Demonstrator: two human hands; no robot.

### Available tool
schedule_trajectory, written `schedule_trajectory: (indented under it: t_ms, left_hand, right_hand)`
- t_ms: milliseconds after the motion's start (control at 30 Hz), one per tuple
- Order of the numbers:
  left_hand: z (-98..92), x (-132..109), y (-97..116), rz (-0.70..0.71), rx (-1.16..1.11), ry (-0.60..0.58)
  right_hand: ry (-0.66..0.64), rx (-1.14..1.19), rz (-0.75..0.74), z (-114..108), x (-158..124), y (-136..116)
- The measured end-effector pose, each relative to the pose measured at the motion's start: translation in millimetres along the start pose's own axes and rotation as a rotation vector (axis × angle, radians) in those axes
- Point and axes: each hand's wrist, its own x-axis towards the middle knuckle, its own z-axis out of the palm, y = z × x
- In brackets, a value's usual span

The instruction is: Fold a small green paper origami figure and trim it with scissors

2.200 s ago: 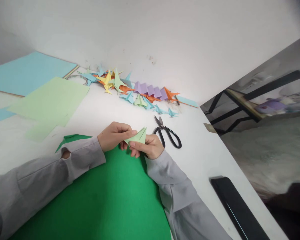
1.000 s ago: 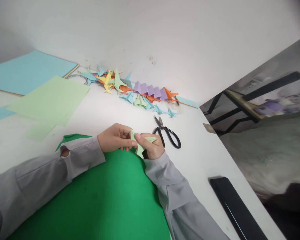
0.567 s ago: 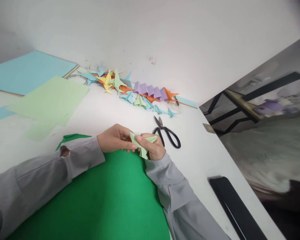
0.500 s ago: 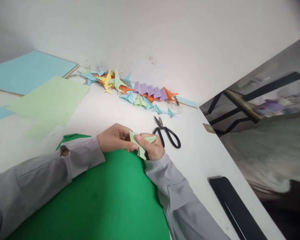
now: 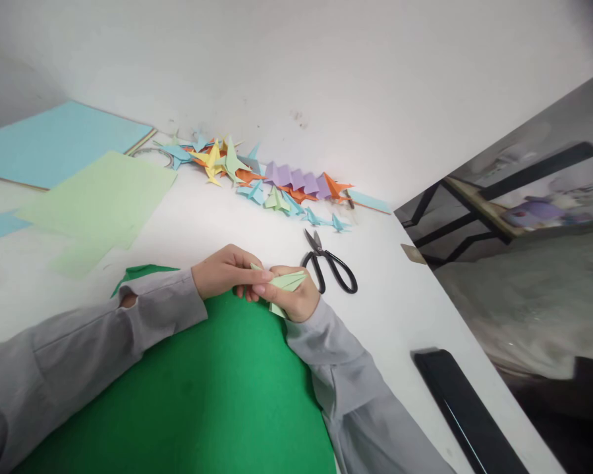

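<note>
Both hands pinch a small folded piece of light green paper (image 5: 287, 282), an origami shape with narrow pointed flaps. My left hand (image 5: 230, 271) has its thumb and fingers closed on the left end. From the right, my right hand (image 5: 296, 297) grips it, thumb on top; its other fingers are mostly hidden beneath. One flap sticks out below the right thumb. Under the hands and forearms lies a green sheet (image 5: 192, 382). Just beyond the right hand rest black-handled scissors (image 5: 326, 258), blades slightly apart.
Folded paper cranes (image 5: 212, 161) in several colours line the wall, beside a pleated purple paper strip (image 5: 296, 179). Light green sheets (image 5: 103, 191) and a blue paper stack (image 5: 59, 145) lie left, near a tape roll (image 5: 153, 155). A black case (image 5: 467, 408) sits near the right table edge.
The light green paper has been turned and its flaps pressed narrower between the fingers. The left thumb has shifted up along it, and the right thumb has moved slightly left and down.
</note>
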Motion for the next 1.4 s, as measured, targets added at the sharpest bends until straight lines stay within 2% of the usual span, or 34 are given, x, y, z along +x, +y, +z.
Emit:
schedule_trajectory:
  t_ms: [300, 467, 533, 633, 767, 1067, 1300, 1400]
  left_hand:
    - [-1.9, 0, -2, -0.002, 0.076, -0.014]
    - [-4.4, 0, -4, 0.042, 0.157, -0.024]
    - [-4.6, -1, -4, 0.072, 0.202, 0.044]
    - [-3.7, -1, -3, 0.084, 0.183, 0.163]
    - [-2.7, 0, -3, 0.063, 0.122, 0.201]
    - [-7.1, 5, -7, 0.096, -0.184, 0.306]
    - [-8.8, 4, -9, 0.136, -0.137, 0.381]
    - [-11.2, -1, -9, 0.109, -0.096, 0.390]
  right_hand:
    - [-0.010, 0.013, 0.008, 2, 3, 14]
    - [0.060, -0.206, 0.078, 2, 4, 10]
    - [0.053, -0.269, 0.095, 1, 6, 6]
    - [0.007, -0.242, 0.129, -3, 9, 3]
    - [-0.061, -0.248, 0.124, -7, 13, 4]
    - [0.019, -0.284, 0.037, 1, 27, 11]
    - [0.028, -0.282, 0.052, 8, 34, 8]
    - [0.031, -0.285, 0.051, 7, 32, 6]
